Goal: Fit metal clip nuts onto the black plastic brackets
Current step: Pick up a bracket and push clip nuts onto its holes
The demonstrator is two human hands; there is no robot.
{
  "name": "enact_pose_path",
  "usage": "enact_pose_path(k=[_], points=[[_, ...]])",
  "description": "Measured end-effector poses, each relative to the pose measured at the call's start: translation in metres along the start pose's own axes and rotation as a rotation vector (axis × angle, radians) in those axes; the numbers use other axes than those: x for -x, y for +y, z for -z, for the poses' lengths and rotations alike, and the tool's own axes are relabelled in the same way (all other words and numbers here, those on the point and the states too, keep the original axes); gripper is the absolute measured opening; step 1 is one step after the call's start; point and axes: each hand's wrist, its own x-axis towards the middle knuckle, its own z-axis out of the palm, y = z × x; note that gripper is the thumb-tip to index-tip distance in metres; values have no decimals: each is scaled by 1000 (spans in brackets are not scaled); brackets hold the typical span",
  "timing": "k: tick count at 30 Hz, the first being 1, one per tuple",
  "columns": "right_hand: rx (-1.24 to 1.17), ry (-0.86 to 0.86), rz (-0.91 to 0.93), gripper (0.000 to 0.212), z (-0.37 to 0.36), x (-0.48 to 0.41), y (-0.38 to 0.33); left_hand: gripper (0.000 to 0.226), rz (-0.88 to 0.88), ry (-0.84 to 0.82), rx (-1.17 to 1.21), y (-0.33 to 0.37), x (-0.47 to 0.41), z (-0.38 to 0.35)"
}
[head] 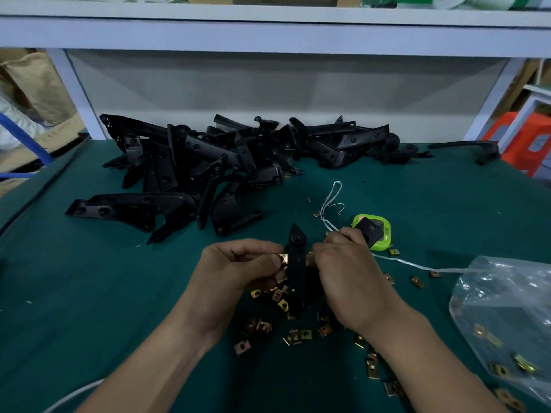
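Left grip (241, 265) pinches a nut (284, 258) against the bracket (296, 260) edge; right grip (343, 263) clasps the bracket. Bracket judged stiff, light; nut small, springy: pinch its flat faces.

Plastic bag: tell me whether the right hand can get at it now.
Probably yes: only loose clip nuts and a string lie flat between the plastic bag and the right hand, though it grips a bracket.

Both bare forearms reach in from the near edge and converge at the middle. The left hand (238, 265) has curled fingers, thumb and forefinger pinching a clip nut (284, 258). Just right of it, the right hand (346, 269), knuckles up, grips the black bracket (296, 263).
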Motion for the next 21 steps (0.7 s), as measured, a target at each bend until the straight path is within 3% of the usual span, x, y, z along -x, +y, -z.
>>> enact_pose_path(k=[7, 13, 18, 21], points=[[198, -121, 19, 19, -2, 0, -6, 19, 36, 76, -23, 0, 1, 1], [220, -144, -1, 26, 0, -2, -9, 10, 89, 200, 6, -5, -2, -1], [196, -136, -18, 25, 2, -2, -8, 23, 106, 206, 65, -2, -3, 0], [172, -102, -16, 19, 1, -1, -11, 14, 109, 163, 35, -4, -1, -1]])
